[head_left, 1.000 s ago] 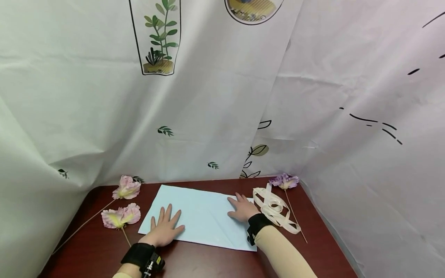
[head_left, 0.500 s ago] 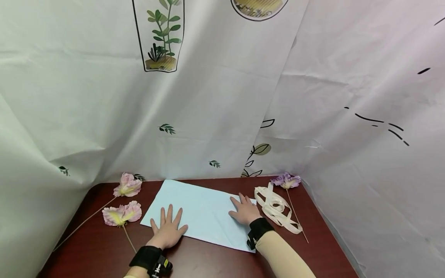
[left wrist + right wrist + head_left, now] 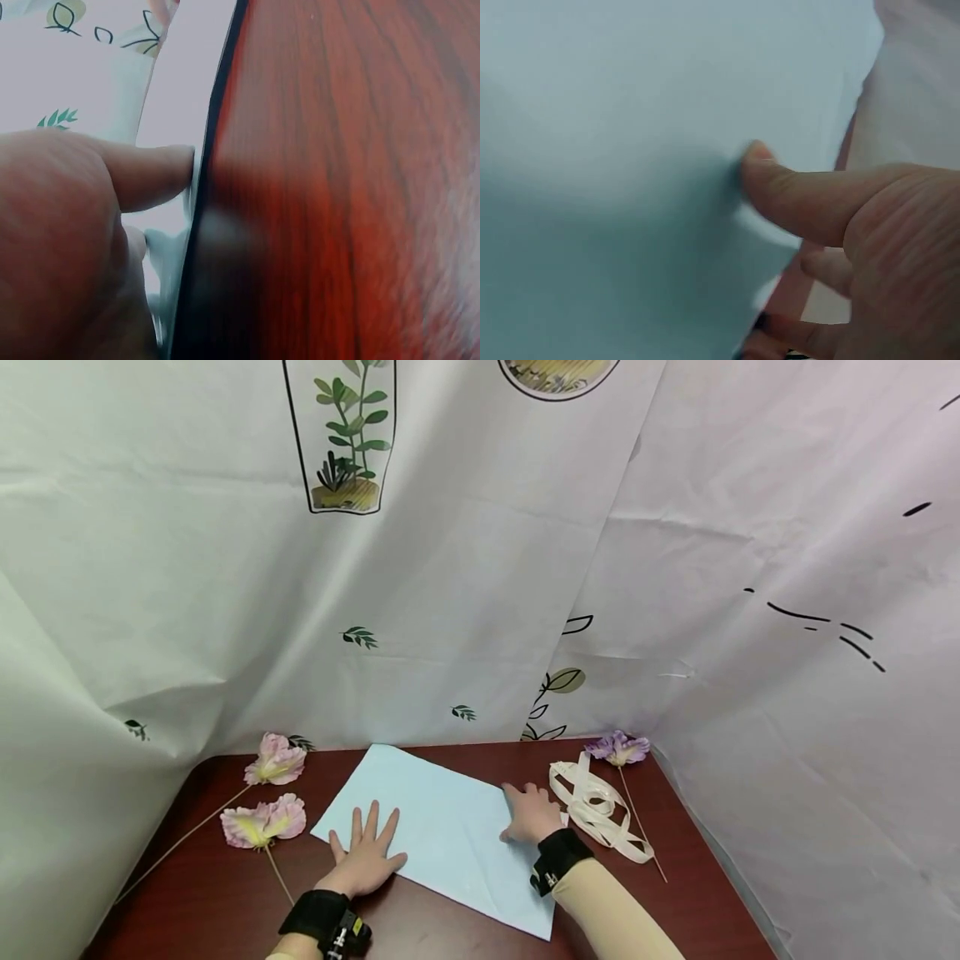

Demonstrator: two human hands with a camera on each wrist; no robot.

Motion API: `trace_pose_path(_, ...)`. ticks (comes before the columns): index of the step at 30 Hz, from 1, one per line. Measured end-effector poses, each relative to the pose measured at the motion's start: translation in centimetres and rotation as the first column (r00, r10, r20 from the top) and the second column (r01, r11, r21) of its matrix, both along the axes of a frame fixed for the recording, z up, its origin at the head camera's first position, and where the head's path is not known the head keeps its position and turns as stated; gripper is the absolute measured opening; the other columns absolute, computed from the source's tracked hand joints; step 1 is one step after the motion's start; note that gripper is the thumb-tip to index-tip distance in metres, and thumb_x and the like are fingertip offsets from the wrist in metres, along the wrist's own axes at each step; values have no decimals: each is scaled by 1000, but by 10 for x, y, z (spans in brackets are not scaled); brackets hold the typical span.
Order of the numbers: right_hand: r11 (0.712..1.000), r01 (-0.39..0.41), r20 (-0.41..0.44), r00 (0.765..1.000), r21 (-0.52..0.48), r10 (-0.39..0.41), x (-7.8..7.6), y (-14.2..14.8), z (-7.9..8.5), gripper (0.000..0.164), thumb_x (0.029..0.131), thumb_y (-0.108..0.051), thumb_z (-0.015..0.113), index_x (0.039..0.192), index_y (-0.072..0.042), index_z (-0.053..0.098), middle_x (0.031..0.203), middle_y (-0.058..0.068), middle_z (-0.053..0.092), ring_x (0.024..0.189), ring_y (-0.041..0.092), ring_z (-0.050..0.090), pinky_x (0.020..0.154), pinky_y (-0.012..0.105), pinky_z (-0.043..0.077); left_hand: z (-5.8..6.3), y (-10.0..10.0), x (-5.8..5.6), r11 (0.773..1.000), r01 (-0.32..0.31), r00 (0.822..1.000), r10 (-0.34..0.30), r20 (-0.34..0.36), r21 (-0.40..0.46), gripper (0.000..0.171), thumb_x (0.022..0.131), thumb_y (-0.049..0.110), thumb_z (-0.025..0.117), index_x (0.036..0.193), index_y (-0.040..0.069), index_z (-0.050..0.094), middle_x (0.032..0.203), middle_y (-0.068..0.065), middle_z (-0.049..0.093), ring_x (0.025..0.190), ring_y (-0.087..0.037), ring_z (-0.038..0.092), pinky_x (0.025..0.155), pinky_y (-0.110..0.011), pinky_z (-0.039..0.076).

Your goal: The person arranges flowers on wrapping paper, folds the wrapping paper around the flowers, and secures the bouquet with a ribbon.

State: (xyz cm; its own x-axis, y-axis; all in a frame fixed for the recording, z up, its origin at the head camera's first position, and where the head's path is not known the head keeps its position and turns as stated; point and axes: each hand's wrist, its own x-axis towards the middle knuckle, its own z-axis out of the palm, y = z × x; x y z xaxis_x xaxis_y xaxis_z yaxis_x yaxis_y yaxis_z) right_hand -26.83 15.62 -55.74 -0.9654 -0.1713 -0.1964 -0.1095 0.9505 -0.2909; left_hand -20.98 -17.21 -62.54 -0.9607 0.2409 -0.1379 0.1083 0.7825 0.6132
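A light blue sheet of paper (image 3: 442,827) lies slantwise on the dark red table, its near right corner toward the front. My left hand (image 3: 363,862) rests on its near left part with fingers spread. In the left wrist view, the left thumb (image 3: 154,176) reaches the paper's near edge. At the right edge, my right hand (image 3: 532,816) grips the paper with bent fingers. The right wrist view has the right thumb (image 3: 795,195) on the paper's face and the other fingers past the edge, partly hidden.
Two pink artificial flowers (image 3: 276,760) with long stems lie at the left. A loosely coiled cream ribbon (image 3: 600,810) lies right of the paper, beside a purple artificial flower (image 3: 618,748). A printed white curtain (image 3: 450,568) hangs behind the table (image 3: 442,935).
The paper has turned clockwise, its near right corner coming toward the front. My right hand's fingers have gone from spread flat to bent at the edge. The left hand has shifted slightly right.
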Motion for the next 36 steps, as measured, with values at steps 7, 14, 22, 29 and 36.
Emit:
trace_pose_path(7,990,-92,18,995,-111,95,-8,-4,3,89,75,-23,99,154,-16,59,144,21,54,128,42,51,101,68,47,1,-7,-8,996,80,993,-76,-95,42,81,101,35,71,167,6,35,175,-29,6,158,-56,-11,109,-78,-23)
trace_pose_path(14,994,-42,2,999,-99,42,-12,-10,-5,88,75,-24,101,152,-15,60,136,19,57,117,36,53,93,58,53,-4,-8,-13,993,109,983,-101,-153,40,82,96,31,76,165,6,39,174,-29,13,158,-57,-6,109,-80,-20)
trace_pose_path(22,993,12,20,1000,-115,-10,-15,-11,-4,86,71,-19,102,147,-13,63,136,21,58,118,38,55,98,63,51,7,-1,-9,992,101,983,-88,-159,75,81,93,27,77,162,3,43,172,-32,16,157,-58,-3,109,-81,-20)
trace_pose_path(29,992,6,12,1000,-126,-5,-13,-11,-5,78,71,-18,102,142,-13,68,132,19,59,112,36,54,95,62,51,30,16,-6,999,48,988,-48,-146,-1,83,86,9,84,161,3,47,171,-33,18,158,-56,3,114,-83,-6)
trace_pose_path(36,995,-41,-24,999,-91,39,-10,-16,-2,69,74,-17,100,135,-8,70,131,20,60,115,37,56,95,63,52,50,48,-10,975,75,949,-135,-284,-211,85,73,-13,82,153,6,57,138,-27,51,114,-39,55,84,-52,45)
